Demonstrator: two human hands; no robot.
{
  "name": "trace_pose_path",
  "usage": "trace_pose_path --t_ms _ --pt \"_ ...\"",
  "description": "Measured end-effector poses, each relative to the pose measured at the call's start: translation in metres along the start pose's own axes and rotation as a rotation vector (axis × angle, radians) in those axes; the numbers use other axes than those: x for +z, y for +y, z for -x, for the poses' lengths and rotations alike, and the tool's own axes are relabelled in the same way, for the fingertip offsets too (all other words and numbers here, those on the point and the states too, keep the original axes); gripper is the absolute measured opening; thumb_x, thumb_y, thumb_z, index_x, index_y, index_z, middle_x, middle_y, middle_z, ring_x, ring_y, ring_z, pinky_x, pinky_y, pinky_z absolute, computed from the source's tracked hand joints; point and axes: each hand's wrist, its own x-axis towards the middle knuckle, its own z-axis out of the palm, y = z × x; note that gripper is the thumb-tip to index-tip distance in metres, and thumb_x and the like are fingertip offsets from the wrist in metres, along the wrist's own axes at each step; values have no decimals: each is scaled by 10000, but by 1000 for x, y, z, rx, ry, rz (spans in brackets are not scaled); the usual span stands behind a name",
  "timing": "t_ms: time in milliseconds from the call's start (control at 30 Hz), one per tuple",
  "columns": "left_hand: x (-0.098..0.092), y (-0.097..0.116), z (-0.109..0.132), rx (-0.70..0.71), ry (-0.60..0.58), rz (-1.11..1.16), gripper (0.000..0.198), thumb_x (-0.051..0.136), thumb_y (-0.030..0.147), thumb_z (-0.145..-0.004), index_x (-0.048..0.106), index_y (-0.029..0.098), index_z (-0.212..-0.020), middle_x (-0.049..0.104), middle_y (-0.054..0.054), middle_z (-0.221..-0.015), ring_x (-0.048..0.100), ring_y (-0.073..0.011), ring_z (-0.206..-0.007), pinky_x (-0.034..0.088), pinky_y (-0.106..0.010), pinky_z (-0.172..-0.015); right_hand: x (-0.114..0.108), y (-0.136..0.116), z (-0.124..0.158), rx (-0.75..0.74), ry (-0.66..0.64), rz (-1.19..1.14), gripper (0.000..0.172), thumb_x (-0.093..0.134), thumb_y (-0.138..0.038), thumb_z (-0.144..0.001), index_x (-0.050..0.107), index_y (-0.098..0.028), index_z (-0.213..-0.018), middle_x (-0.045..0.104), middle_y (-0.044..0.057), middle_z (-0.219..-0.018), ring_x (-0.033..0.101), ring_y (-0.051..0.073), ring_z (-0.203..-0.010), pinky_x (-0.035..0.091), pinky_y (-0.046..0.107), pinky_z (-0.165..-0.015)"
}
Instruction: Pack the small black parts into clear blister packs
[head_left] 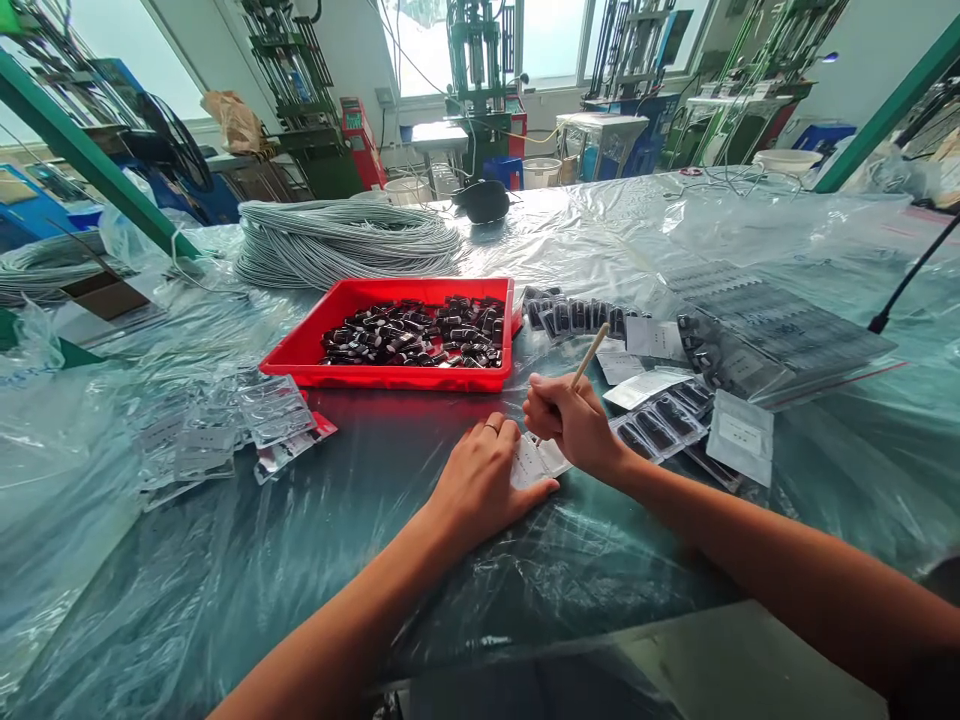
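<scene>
My left hand lies flat with fingers stretched, pressing a small white label bag onto the plastic-covered table. A ring shows on one finger. My right hand is closed around a thin wooden stick, whose lower tip touches the small bag. Just behind my hands stands a red tray filled with several small black parts.
Filled clear bags with black parts and a row of them lie right of the tray. Empty small bags lie at left. A grey cable coil and a stack of zip bags sit further back.
</scene>
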Motion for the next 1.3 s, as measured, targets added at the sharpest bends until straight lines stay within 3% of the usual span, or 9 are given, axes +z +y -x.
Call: trace_pose_path --t_ms 900,1133,1233,1300 --pt "0 -2 1 -4 11 -13 532 655 618 -784 571 159 -1038 612 -116 -1064 629 -300 -991 520 -426 -876 -1 4 -1 21 -29 48 498 559 -449 -797 315 -230 -423 233 -83 -382 192 46 -356 145 240 -377" --pt "2 1 3 -33 33 -36 520 629 604 -801 563 148 -1042 609 -131 -1056 629 -311 -992 521 -444 -876 0 -9 8 293 -238 37 460 540 -396 -819 307 -235 -456 214 -96 -400 130 42 -356 99 227 -353" --pt "1 2 2 -53 18 -39 518 630 621 -796 555 153 -1004 603 -116 -1006 635 -298 -947 524 -427 -843 -5 -16 6 354 -233 -31 456 533 -373 -823 296 -235 -459 209 -97 -409 133 42 -362 113 216 -353" --pt "-1 0 1 -77 2 -36 506 645 617 -787 549 160 -981 600 -103 -979 638 -285 -908 526 -411 -808 -13 -23 -1 306 -170 -76 455 530 -379 -830 298 -228 -469 209 -97 -428 144 43 -372 134 207 -359"
